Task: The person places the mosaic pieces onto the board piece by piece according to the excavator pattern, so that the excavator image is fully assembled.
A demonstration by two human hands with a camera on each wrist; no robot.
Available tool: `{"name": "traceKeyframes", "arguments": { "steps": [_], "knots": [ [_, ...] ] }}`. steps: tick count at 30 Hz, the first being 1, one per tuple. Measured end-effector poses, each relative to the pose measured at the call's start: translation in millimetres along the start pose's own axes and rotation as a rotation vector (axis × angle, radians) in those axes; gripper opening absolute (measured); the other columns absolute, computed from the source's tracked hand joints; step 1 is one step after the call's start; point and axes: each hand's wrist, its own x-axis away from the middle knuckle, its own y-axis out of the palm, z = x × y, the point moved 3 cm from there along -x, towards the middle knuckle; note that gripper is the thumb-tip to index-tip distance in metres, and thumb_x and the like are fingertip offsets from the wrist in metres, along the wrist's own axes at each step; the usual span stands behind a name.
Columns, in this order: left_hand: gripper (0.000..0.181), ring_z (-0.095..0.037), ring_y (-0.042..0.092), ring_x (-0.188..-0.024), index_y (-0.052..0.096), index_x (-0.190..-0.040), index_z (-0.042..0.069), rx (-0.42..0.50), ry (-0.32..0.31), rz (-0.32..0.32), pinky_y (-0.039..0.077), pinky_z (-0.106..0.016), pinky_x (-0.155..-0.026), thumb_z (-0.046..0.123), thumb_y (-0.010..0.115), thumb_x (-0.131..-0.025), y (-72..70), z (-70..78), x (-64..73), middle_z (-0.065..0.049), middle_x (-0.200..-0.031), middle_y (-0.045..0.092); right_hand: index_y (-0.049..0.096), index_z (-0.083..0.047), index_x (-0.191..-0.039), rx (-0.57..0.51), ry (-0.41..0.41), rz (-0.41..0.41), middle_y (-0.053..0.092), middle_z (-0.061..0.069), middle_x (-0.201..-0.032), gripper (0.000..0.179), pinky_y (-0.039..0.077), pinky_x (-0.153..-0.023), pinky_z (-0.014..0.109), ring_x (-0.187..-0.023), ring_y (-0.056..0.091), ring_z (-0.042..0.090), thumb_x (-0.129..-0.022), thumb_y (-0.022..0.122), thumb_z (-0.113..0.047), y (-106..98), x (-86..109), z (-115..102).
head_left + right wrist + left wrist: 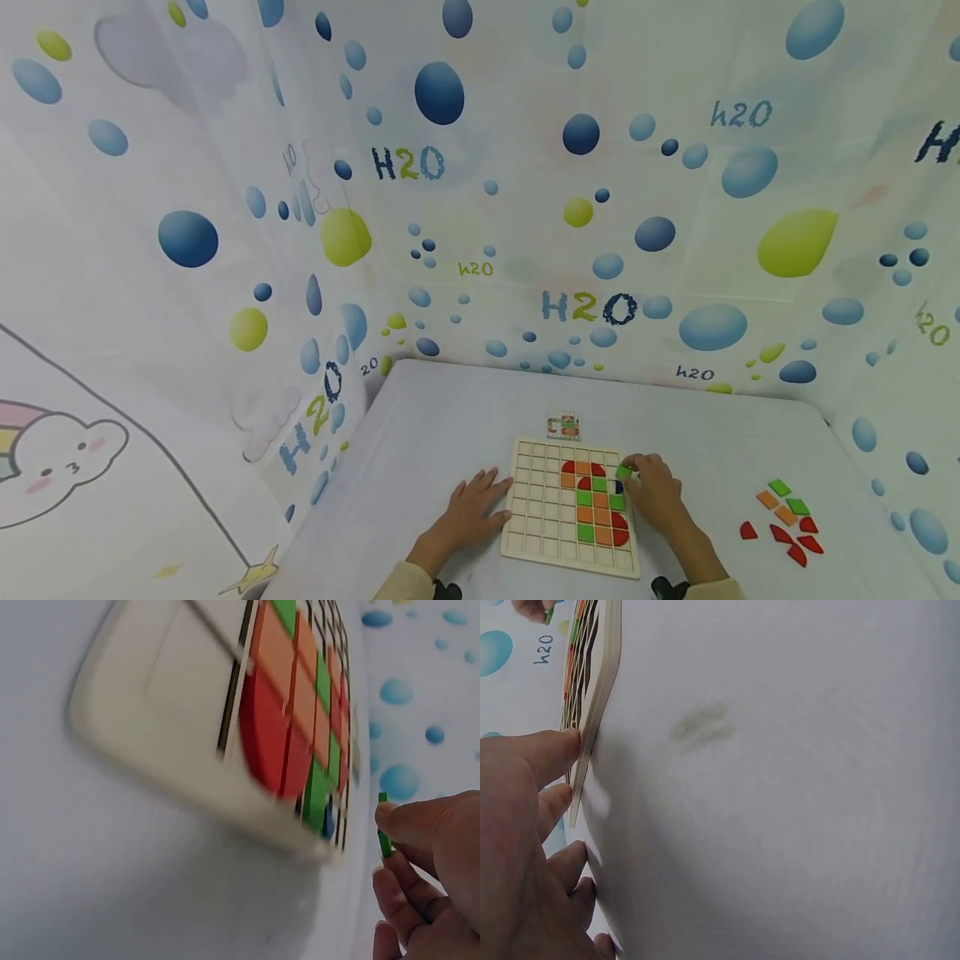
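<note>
A pale wooden grid board (536,533) lies on the table, its right half partly filled with green, orange and red tiles and a dark blue piece (618,487) near the right edge. My right hand (655,494) pinches a green square tile (385,825) between thumb and fingertips, over the board's upper right edge. In the right wrist view the tile is seen edge-on, above the board's surface. At the board's left edge my left hand (472,510) lies with fingers spread. Its thumb and index fingertips touch the board's side in the left wrist view.
A small picture card (563,425) with a coloured pattern lies just behind the board. To the right are loose green tiles (780,487), orange tiles (767,500) and several red curved pieces (810,544). A curtain (510,233) printed with drops surrounds the white table (435,417).
</note>
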Motion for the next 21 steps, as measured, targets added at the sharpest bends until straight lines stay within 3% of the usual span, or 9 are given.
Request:
{"name": "traceKeyframes", "arguments": {
  "steps": [9,14,21],
  "knots": [
    [0.057,-0.043,0.035,-0.155,0.053,-0.156,0.025,-0.010,-0.017,-0.007,0.023,-0.072,-0.122,0.042,0.064,-0.103,3.0,-3.7,-0.7,-0.014,-0.166,0.042,0.070,-0.011,-0.117,0.022,-0.193,-0.051,0.064,0.005,-0.112,0.024,0.047,-0.079,0.049,-0.103,0.063,0.026,-0.096,0.079,-0.018,29,4.5,-43],
    [0.058,-0.042,0.033,-0.156,0.052,-0.157,0.026,-0.002,-0.027,-0.013,0.021,-0.071,-0.124,0.043,0.064,-0.103,4.8,-6.4,-2.3,-0.013,-0.167,0.042,0.071,-0.013,-0.113,-0.006,-0.243,-0.094,0.062,-0.001,-0.106,0.022,0.043,-0.075,0.046,-0.093,0.058,0.018,-0.094,0.081,-0.018,37,8.2,-57],
    [0.058,-0.041,0.033,-0.156,0.052,-0.157,0.026,0.001,-0.023,-0.010,0.021,-0.070,-0.124,0.044,0.064,-0.103,5.1,-7.1,-3.3,-0.013,-0.167,0.041,0.069,-0.013,-0.114,-0.003,-0.277,-0.125,0.062,-0.001,-0.107,0.024,0.044,-0.080,0.049,-0.101,0.059,0.021,-0.094,0.081,-0.016,38,12.9,-71]
  ]
}}
